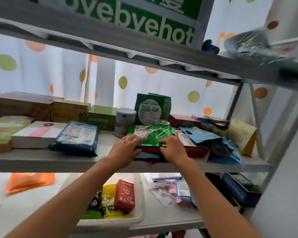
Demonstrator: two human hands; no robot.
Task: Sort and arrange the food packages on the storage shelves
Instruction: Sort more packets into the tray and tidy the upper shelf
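Note:
A flat green food pouch [153, 133] lies on top of a dark red packet [194, 150] on the middle shelf [41, 160]. My left hand [126, 148] rests on the pouch's near left edge with its fingers laid flat. My right hand [174, 148] rests on its near right part, fingers lightly bent on top. Left of them lies a blue bag [76, 138]. Behind stand an upright green pouch [150, 109] and a white can [125, 122].
Boxes [38, 134] fill the shelf's left end. Blue packets [218, 143] and a yellow paper bag [243, 136] crowd its right end. Below, a white bin [138, 215] holds red and yellow packs, with loose sachets [170, 189] beside it. A green carton [136, 16] sits overhead.

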